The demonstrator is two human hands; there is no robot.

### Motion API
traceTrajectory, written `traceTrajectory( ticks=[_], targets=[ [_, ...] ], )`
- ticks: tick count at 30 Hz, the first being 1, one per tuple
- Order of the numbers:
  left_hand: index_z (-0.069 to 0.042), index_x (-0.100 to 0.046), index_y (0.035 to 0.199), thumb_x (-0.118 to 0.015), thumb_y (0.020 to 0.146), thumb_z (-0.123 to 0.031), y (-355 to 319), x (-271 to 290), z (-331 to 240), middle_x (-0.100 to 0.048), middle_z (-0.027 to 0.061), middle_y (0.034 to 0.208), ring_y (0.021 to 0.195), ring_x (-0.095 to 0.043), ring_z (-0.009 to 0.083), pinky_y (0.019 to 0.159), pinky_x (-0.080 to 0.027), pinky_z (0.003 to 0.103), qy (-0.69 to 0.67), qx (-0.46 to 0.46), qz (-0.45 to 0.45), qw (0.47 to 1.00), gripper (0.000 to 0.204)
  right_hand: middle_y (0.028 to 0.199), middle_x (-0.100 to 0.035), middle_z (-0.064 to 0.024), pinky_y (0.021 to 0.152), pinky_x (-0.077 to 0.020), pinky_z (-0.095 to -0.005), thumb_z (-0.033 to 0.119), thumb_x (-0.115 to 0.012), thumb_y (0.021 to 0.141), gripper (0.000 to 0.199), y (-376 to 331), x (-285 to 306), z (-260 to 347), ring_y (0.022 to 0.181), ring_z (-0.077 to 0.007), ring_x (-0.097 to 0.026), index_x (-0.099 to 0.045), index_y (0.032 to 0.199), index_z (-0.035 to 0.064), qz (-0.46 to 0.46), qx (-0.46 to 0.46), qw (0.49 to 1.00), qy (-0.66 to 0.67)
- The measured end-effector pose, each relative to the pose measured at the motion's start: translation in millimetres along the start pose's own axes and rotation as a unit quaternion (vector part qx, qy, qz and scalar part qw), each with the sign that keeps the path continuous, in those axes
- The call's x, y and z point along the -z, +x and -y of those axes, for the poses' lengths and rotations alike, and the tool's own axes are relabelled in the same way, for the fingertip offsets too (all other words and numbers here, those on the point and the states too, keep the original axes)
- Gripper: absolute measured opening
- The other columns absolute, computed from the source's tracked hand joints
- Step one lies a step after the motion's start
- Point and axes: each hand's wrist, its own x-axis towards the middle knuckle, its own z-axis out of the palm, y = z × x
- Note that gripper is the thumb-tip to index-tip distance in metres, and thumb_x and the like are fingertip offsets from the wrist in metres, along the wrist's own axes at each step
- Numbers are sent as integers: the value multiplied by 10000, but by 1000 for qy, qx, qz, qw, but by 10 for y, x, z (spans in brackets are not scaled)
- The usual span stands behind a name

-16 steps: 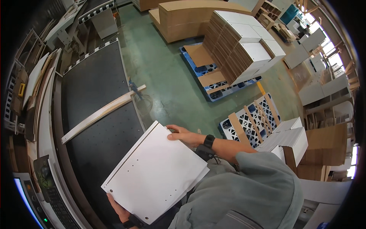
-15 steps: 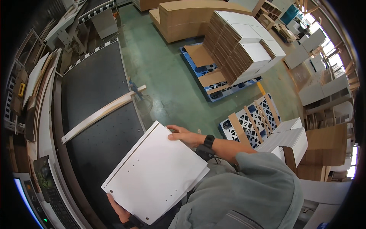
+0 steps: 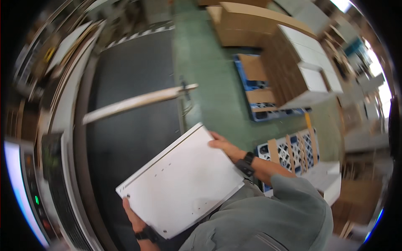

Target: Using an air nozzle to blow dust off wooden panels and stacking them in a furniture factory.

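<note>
Against my body I hold a white rectangular panel, tilted, with a dark groove along its far edge and several small drilled holes. A second white edge shows beneath its near right side, so it may be more than one panel. My right hand grips the far right edge, thumb on top and fingers underneath. My left hand clasps the lower left edge, its fingers mostly hidden below. Both wrists wear dark bands. Beyond the panel lies a dark conveyor bed, crossed by a pale wooden bar.
A blue pallet carries stacked white-faced panels at the far right. Nearer stands a pallet with brown strips, beside more white panels. A keyboard and a lit screen are on my left. Green floor runs between.
The view has swung left, so the conveyor and pallets sit farther right in it, and it is blurrier. Both hands keep their hold on the panel, which appears turned slightly.
</note>
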Motion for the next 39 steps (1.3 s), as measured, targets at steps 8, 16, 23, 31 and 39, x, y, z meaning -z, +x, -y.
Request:
traceTrajectory(
  ticks=[8, 16, 23, 31, 39],
  targets=[
    [-22, -400, 1594, -637, 852, -765, -262, -246, -577, -494, 168, 1573, 1418, -510, 303, 1170, -437, 456, 103, -349, -34, 931, 1076, 1487, -537, -145, 1135, -442, -400, 607, -837, 614, 1244, 474, -1009, 617, 1351, -269, -550, -364, 1611, 34, 59, 161, 981, -84],
    [-16, -378, 1602, -628, 803, -860, 90, 909, -708, -482, 169, 1581, 1434, -489, 304, 1168, -437, 455, 133, -513, -141, 836, 1188, 1505, -483, -156, 1178, -397, -438, 685, -880, 558, 1342, 1529, -1462, 279, 1395, -285, -479, -338, 1592, 24, 166, 440, 878, -91],
    [-5, -389, 1591, -571, 817, -893, -249, 1537, -427, -494, 164, 1574, 1429, -495, 299, 1150, -444, 445, 185, -538, -179, 802, 1192, 1522, -466, -160, 1189, -380, -440, 666, -893, 553, 1346, 1450, -1477, 85, 1413, -291, -461, -340, 1596, 19, 177, 429, 878, -120],
    [8, -401, 1578, -505, 833, -931, -756, 1865, 806, -507, 158, 1565, 1423, -501, 293, 1129, -453, 435, 242, -494, -152, 821, 1204, 1541, -446, -165, 1200, -361, -443, 643, -908, 548, 1350, 1166, -1220, -12, 1433, -298, -439, -342, 1600, 14, 194, 381, 892, -147],
    [-3, -366, 1605, -587, 815, -901, -710, 1554, 736, -503, 141, 1573, 1439, -481, 289, 1151, -441, 446, 152, -500, -110, 846, 1217, 1560, -427, -169, 1212, -341, -445, 621, -922, 542, 1355, 1223, -1354, -119, 1453, -305, -418, -345, 1605, 9, 242, 363, 888, -145]
  ],
)
